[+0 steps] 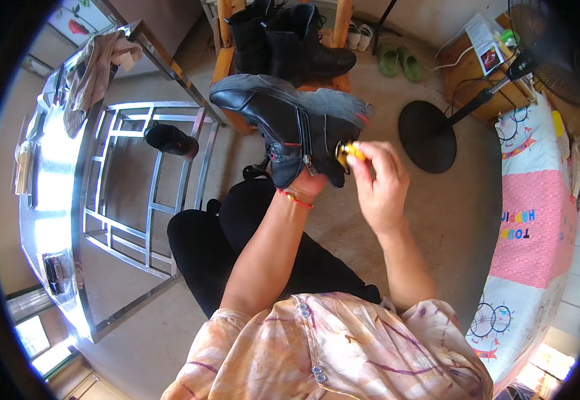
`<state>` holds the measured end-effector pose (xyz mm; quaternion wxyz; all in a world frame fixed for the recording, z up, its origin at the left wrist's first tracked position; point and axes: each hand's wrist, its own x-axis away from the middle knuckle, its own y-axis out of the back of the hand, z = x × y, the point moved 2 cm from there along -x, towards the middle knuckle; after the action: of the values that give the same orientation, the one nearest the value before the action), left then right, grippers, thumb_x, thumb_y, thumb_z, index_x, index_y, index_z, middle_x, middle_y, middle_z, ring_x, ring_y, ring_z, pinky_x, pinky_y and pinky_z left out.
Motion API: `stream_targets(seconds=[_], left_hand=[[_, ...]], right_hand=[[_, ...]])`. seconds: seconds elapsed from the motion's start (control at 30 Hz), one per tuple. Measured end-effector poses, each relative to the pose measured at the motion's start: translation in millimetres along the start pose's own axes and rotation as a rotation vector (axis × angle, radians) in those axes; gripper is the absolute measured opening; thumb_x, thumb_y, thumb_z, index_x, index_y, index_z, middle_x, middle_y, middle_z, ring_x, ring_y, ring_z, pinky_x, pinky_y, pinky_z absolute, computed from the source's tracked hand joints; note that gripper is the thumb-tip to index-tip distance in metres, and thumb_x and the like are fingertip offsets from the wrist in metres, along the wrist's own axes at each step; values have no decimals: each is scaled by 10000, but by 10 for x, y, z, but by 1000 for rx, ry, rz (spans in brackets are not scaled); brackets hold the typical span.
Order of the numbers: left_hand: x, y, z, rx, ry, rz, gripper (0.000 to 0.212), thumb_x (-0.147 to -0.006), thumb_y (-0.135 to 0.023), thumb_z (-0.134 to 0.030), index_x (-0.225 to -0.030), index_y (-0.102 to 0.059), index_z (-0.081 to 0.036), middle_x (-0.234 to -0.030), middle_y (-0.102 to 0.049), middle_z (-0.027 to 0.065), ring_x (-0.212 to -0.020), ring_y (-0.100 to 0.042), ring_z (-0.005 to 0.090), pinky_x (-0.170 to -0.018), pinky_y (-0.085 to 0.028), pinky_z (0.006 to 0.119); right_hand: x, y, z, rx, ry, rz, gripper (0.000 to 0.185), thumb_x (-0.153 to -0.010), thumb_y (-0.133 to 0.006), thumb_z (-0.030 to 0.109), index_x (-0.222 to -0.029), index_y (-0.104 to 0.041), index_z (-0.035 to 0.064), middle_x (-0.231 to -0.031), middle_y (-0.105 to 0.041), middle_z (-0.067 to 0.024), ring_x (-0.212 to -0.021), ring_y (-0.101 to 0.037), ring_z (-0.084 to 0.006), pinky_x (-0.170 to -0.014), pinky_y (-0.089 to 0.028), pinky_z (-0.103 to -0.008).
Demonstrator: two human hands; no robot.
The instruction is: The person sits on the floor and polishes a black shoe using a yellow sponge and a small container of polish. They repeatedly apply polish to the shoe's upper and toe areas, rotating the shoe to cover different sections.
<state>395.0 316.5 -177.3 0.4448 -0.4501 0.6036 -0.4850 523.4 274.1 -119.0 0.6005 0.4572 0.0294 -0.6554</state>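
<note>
A black leather ankle boot (285, 117) with a side zip and a grey sole is held up, sole upward. My left hand (310, 183) is inside its opening, mostly hidden, with a red beaded bracelet at the wrist. My right hand (381, 175) pinches a small yellow brush or applicator (351, 154) with a dark end, touching the boot's heel part. Beyond it a pair of taller black boots (292, 42) stands on a wooden chair (222, 67). Another black shoe (171, 140) rests on the metal frame to the left.
A shiny metal-edged table (52, 190) with a brown cloth (92, 75) is at the left, beside the metal frame (152, 200). A standing fan's round base (427, 136), green clogs (399, 62) and a bed with a patterned cover (529, 225) are at the right.
</note>
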Motion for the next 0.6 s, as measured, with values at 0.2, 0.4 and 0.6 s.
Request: stream_targets(seconds=[0.2, 0.4, 0.6], left_hand=[[14, -51, 0, 131, -29, -42, 467, -978, -586, -420, -1294, -583, -76, -1278, -645, 105, -1164, -613, 286, -1031, -485, 431], [-16, 307, 60, 252, -35, 27, 333, -977, -606, -354, -1204, -640, -113, -1175, -688, 47, -1048, -647, 220, -947, -524, 383], [38, -6, 16, 134, -56, -105, 365, -994, -576, -439, -1214, -631, -153, -1139, -686, 30, -1041, -645, 195, -900, -524, 355]], right_hand=[[-490, -22, 168, 115, 93, 51, 188, -830, -711, -6, -1003, -646, 31, -914, -647, -132, -832, -651, -332, -717, -533, -414], [-411, -137, 348, 216, 217, 356, 209, -812, -699, 8, -1007, -630, 37, -920, -630, -131, -860, -643, -327, -763, -526, -428], [-814, -174, 397, 336, 337, 464, 145, -847, -677, 31, -972, -604, 25, -890, -594, -136, -859, -627, -340, -760, -513, -440]])
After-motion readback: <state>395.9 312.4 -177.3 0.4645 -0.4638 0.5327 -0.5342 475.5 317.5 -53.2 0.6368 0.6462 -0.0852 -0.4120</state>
